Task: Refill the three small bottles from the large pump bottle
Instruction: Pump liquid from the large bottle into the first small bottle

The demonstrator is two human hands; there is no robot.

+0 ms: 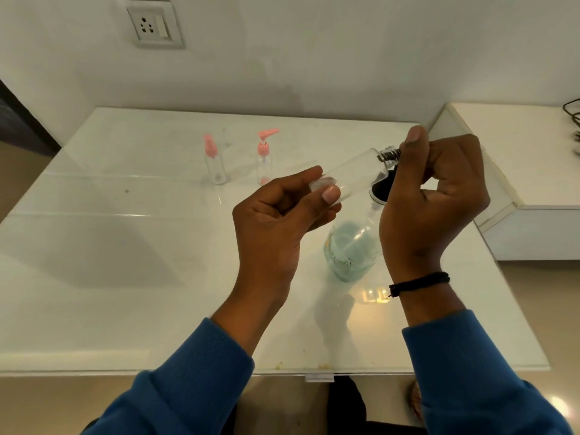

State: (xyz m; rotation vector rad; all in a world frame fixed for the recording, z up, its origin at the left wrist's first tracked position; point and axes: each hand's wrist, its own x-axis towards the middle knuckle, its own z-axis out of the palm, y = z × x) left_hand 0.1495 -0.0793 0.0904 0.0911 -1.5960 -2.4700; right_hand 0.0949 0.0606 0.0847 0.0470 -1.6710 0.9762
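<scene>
The left hand (276,215) pinches the base of a small clear plastic bottle (351,178) tilted over the white table (125,246), while the right hand (433,196) grips its threaded neck.

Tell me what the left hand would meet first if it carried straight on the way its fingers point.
Probably the right hand: the left hand points up-right along the small clear bottle it holds, whose neck the other hand grips. Depth is unclear.
</scene>
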